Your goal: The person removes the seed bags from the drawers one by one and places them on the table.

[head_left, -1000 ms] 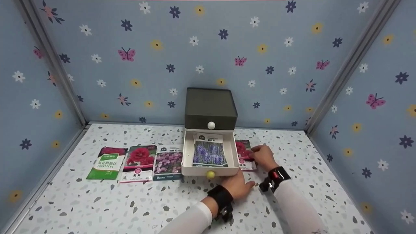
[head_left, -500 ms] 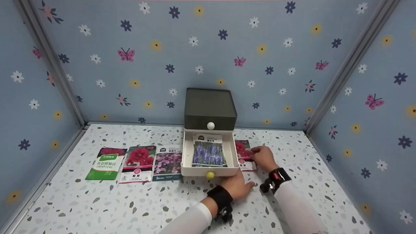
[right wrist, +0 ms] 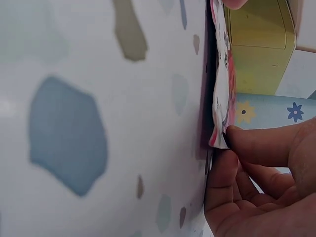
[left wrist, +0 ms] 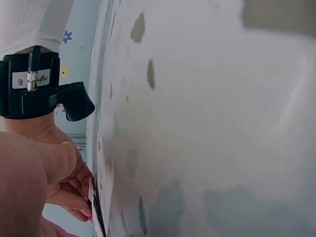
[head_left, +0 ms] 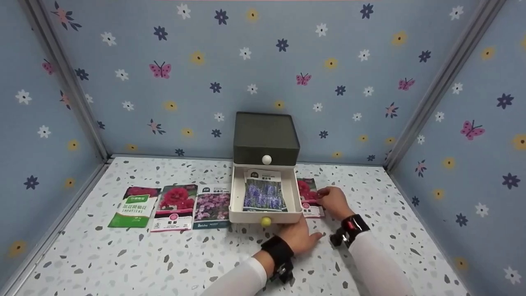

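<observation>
My right hand (head_left: 335,201) pinches the right edge of a red-flowered seed packet (head_left: 307,191) on the table. In the right wrist view, thumb and fingertips (right wrist: 242,143) meet at the corner of that packet (right wrist: 220,98), whose edge is lifted slightly. My left hand (head_left: 299,238) lies by the front right corner of an open cream drawer (head_left: 294,193), thumb extended; its other fingers are hidden beneath the drawer. Inside the drawer lies a purple-flowered seed packet (head_left: 264,195) on top. The left wrist view shows mostly table, with my left hand (left wrist: 29,173) before the right.
A dark drawer box (head_left: 267,131) with a white knob stands against the flowered wall. Left of the drawer lie a pink-flowered packet (head_left: 211,207), another red-flowered packet (head_left: 174,205) and a green-and-white packet (head_left: 133,209), which overlaps a packet behind it. A yellow knob (head_left: 266,221) sticks out in front.
My right wrist has shifted very slightly down and to the right, its fingers staying at the packet's edge. My left hand and the drawer look unmoved.
</observation>
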### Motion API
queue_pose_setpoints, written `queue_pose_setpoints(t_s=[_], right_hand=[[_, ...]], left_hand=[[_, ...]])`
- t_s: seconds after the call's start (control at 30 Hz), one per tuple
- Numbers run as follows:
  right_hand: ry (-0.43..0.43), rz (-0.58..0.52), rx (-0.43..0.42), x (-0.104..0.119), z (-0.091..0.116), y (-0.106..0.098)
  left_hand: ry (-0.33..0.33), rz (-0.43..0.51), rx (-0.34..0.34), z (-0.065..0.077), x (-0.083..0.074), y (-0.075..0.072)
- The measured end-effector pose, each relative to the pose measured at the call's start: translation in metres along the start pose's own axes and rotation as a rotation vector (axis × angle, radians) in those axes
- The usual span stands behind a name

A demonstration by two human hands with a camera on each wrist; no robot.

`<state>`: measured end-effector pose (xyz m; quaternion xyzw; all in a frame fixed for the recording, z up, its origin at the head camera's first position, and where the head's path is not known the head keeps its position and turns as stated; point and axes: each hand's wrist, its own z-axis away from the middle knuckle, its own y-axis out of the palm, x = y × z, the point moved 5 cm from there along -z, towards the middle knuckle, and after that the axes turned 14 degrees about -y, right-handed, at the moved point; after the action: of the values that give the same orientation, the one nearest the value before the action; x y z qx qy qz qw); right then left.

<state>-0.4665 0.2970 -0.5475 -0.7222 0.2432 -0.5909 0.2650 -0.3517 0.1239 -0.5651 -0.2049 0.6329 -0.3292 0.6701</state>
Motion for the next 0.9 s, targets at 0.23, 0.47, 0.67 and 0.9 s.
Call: queue_pose_setpoints(t_s=[0.23,0.47,0.67,0.9], right_hand=[[0.002,0.04,0.003,0.001,0.001,0.001],[0.018,0.049,0.018,0.001,0.001,0.001],[0.031,0.022,0.009,0.0,0.006,-0.003],[0.035,-0.044,-0.002,0.006,0.013,-0.016]], left_hand=[[0.001,-0.023,0.045,0.009,-0.006,-0.01],[-0.017,-0.013,0.078,0.018,-0.009,-0.019],[-0.017,-0.118,0.105,0.027,-0.014,-0.018],[0.036,-0.247,0.203,0.046,-0.025,-0.022]])
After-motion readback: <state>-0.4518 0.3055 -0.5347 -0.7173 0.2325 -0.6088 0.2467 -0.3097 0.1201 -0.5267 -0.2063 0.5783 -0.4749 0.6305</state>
